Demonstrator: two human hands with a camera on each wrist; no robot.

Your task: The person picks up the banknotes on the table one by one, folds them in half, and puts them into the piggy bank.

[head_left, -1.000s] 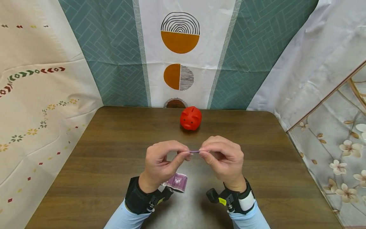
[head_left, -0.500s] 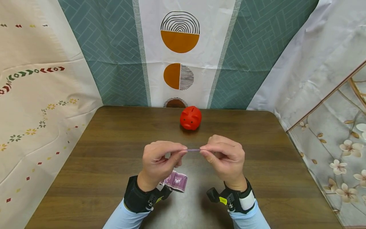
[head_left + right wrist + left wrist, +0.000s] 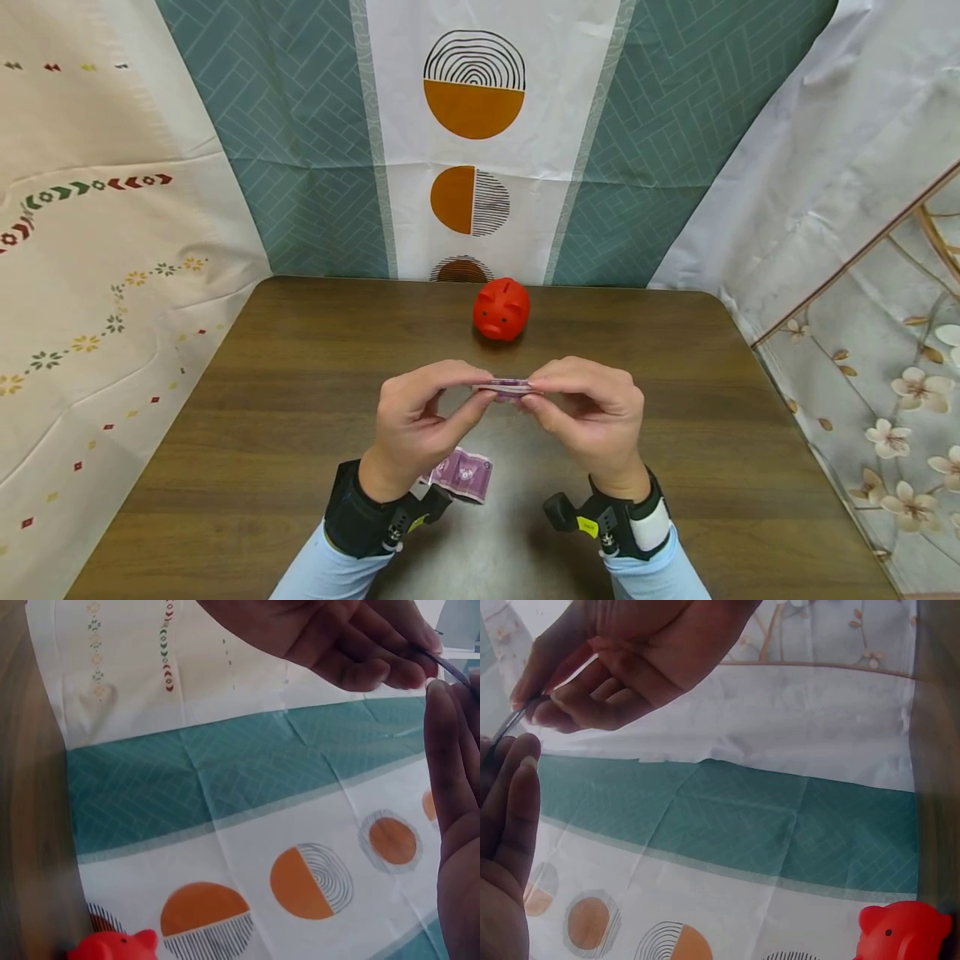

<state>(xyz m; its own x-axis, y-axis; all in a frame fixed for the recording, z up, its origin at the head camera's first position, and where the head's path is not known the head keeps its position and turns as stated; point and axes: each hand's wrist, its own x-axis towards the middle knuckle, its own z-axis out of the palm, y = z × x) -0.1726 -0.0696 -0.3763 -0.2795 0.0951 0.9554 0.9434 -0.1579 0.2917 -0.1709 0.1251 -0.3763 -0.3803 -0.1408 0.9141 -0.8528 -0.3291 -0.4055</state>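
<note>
A folded purple banknote [image 3: 510,387] stretches between my two hands above the table, seen nearly edge-on. My left hand [image 3: 420,421] pinches its left end between thumb and index finger. At the other end, the thumb and index finger of my right hand [image 3: 592,417] pinch it the same way. In the left wrist view the banknote [image 3: 511,722] is a thin curved strip between the fingertips. A second purple banknote [image 3: 468,477], creased, lies on the table beside my left wrist and is partly hidden by it.
A red piggy bank [image 3: 501,310] stands near the table's far edge, beyond my hands, with a slot on its top. The brown wooden table [image 3: 300,375] is bordered by patterned cloth at the back and on both sides.
The held banknote has tilted from a thin line to show more of its face and layered edges. Both hands have risen slightly and stay close together.
</note>
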